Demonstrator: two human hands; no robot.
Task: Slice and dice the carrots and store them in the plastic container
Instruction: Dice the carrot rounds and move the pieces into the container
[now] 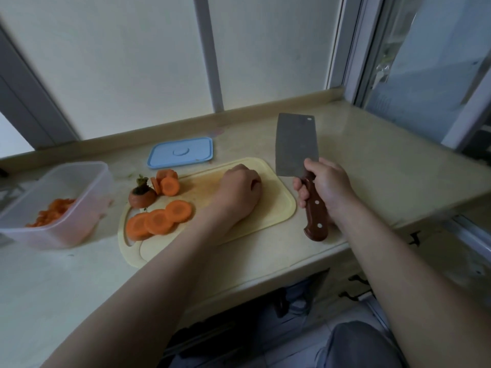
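A pale yellow cutting board (276, 208) lies on the counter. On its left part lie three overlapping carrot slices (159, 220), a few more slices (167, 183) behind them, and a carrot top (141, 196) with its green stub. My left hand (239, 191) rests on the middle of the board with its fingers curled under; whether it holds anything is hidden. My right hand (325, 185) grips the wooden handle of a cleaver (296, 143), blade pointing away, just right of the board. A clear plastic container (87, 181) at the left holds diced carrot (51, 212).
The container's blue lid (182, 152) lies flat behind the board near the window ledge. The counter's front edge runs close under my forearms, and a window frame stands at the right. Bare counter stretches to the right of the cleaver.
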